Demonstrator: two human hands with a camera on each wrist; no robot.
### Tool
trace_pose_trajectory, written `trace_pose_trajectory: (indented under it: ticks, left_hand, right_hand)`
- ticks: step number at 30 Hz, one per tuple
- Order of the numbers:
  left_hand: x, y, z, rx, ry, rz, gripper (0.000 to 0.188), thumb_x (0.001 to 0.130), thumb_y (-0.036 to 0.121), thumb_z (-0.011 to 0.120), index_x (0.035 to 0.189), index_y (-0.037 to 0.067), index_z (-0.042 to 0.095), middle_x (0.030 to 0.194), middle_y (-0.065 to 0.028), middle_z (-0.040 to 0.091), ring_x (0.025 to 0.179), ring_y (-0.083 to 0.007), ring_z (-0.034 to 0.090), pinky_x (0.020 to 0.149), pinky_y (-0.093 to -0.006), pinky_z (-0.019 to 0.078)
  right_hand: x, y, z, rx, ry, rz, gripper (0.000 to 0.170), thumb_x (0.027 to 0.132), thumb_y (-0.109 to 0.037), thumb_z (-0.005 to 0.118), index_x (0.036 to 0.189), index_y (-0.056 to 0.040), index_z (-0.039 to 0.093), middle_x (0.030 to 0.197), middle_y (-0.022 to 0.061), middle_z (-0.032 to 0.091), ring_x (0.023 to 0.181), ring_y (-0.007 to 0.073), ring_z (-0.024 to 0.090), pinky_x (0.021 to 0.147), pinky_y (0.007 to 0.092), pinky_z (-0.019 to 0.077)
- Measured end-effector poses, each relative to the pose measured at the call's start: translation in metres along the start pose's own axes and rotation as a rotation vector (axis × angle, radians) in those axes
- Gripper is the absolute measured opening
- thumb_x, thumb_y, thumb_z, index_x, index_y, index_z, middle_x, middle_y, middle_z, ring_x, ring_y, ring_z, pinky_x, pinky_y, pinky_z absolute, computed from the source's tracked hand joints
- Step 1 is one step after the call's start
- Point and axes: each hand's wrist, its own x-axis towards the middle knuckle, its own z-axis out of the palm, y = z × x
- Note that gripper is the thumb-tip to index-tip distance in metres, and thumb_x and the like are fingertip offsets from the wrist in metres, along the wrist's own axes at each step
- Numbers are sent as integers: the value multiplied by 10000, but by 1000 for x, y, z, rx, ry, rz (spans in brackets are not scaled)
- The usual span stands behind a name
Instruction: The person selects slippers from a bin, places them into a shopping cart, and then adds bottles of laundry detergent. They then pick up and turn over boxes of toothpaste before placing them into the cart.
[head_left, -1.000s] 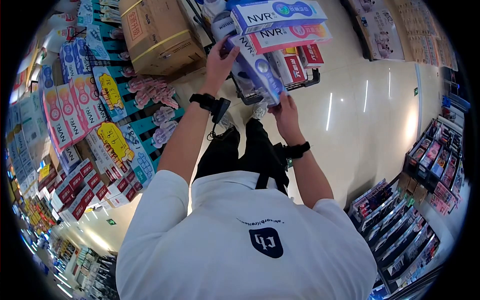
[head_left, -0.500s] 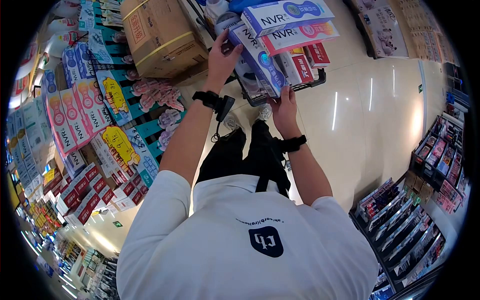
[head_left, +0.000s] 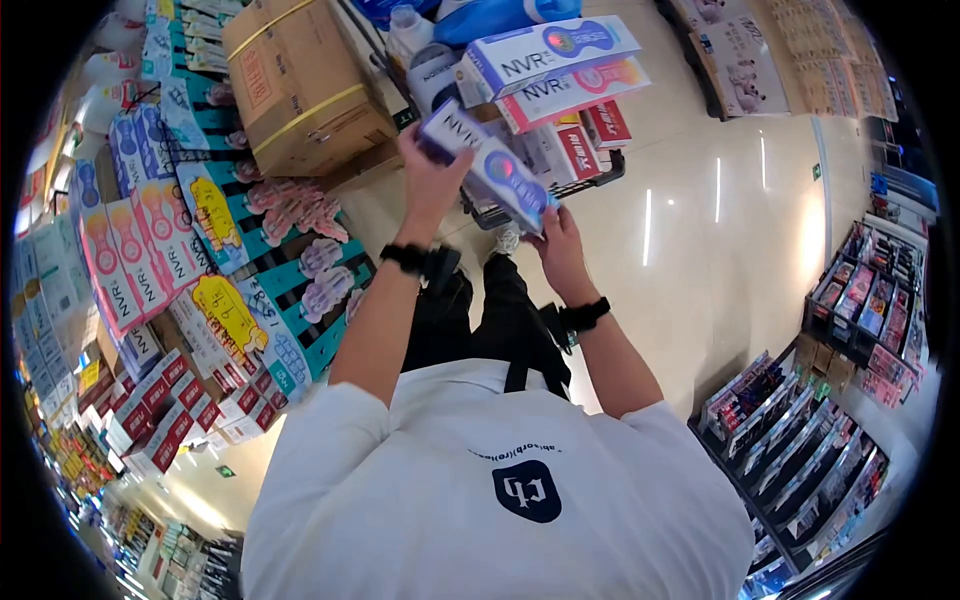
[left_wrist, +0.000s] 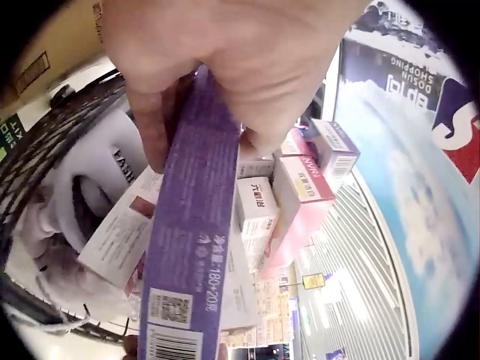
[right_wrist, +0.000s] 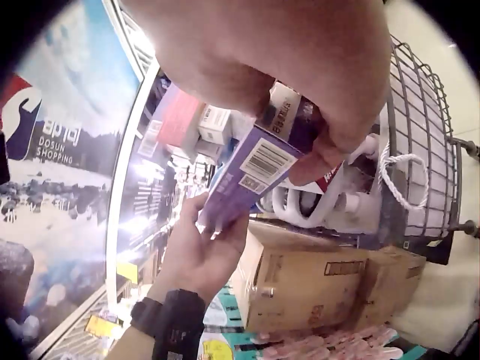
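Note:
A long purple-and-white NVR toothpaste box (head_left: pixel 495 170) is held slantwise between both hands in front of the body. My left hand (head_left: pixel 432 185) grips its upper left end, thumb on one side and fingers on the other. At the lower right end, my right hand (head_left: pixel 562 255) pinches the corner. The left wrist view has the purple narrow side with its barcode turned to the camera. Just beyond it, a purple NVR box (head_left: pixel 555 55) lies on a pink NVR box (head_left: pixel 580 92) over the shopping cart (head_left: pixel 603 178).
Red-and-white boxes (head_left: pixel 580 150), a grey bottle (head_left: pixel 432 75) and a blue bottle (head_left: pixel 505 18) fill the cart. Left of it stands a strapped cardboard carton (head_left: pixel 300 90). A shelf display of pink NVR boxes (head_left: pixel 130 245) lines the left; magazine racks (head_left: pixel 795 455) stand at right.
The held box has come away from the stacked NVR boxes, toward the left, with its upper end tipped up. My left hand has shifted left with it; both hands keep hold.

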Motion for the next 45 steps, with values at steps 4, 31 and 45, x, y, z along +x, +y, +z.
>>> trace_pose_trajectory:
  ticks: [4, 31, 45]
  left_hand:
    - [-48, 14, -28, -270, -188, -304, 590, 827, 59, 695, 1218, 3, 257, 1076, -183, 534, 898, -231, 649, 677, -355, 609]
    - [-41, 36, 105, 421, 256, 112, 780, 911, 271, 635, 1437, -1, 127, 1106, -185, 583, 906, -233, 631, 762, -316, 521]
    - [-2, 69, 116, 21, 205, 15, 768, 901, 179, 645, 1453, 18, 136, 1309, -147, 457, 1145, -195, 496, 954, -320, 436]
  right_hand:
    - [-48, -30, -26, -178, -10, -55, 480, 992, -264, 495, 1361, 8, 353, 1191, 118, 523, 1027, 184, 575, 766, 327, 549]
    - [167, -207, -60, -387, -360, -414, 832, 965, -349, 536, 1495, -24, -17, 1361, 204, 418, 1164, 209, 488, 975, 317, 404]
    - [189, -203, -45, -480, -456, -431, 627, 983, -295, 520, 1480, -46, 230, 1420, 92, 384, 1251, 160, 415, 1034, 291, 359]
